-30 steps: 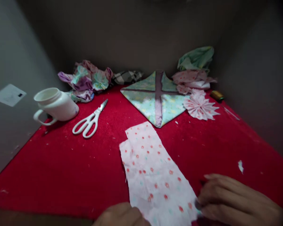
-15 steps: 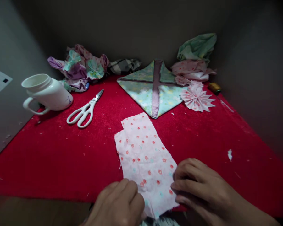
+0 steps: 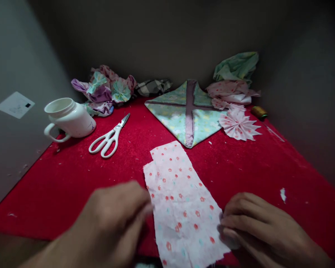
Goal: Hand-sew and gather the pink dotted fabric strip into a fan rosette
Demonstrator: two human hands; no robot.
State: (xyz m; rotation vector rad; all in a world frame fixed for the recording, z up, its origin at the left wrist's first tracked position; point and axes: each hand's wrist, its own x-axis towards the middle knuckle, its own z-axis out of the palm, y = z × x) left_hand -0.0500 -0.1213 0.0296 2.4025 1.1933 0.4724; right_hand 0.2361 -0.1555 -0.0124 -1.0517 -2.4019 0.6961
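Observation:
A pale pink piece of cloth [image 3: 181, 201] with small red flowers lies on the red-covered table in front of me, with a step in its upper left edge. My right hand [image 3: 257, 219] has its fingers bent together at the cloth's lower right edge, pinching it there. On the other side, my left hand [image 3: 120, 212] is blurred by motion, its curled fingers near the cloth's left edge. Whether those fingers hold anything, I cannot tell. White-handled scissors [image 3: 108, 137] lie with blades together, up and left of the cloth.
A white mug [image 3: 72, 119] lies tipped at the left. Behind are crumpled fabrics [image 3: 103, 91], a folded green floral square [image 3: 167, 113], a pleated pink fabric flower [image 3: 238, 124] and a thread spool [image 3: 259, 112]. Walls [image 3: 304, 96] rise around the red table [image 3: 262, 163].
My left hand has moved up and left from the cloth's lower edge to beside its left edge. My right hand stays at the right edge. The whole view has shifted slightly.

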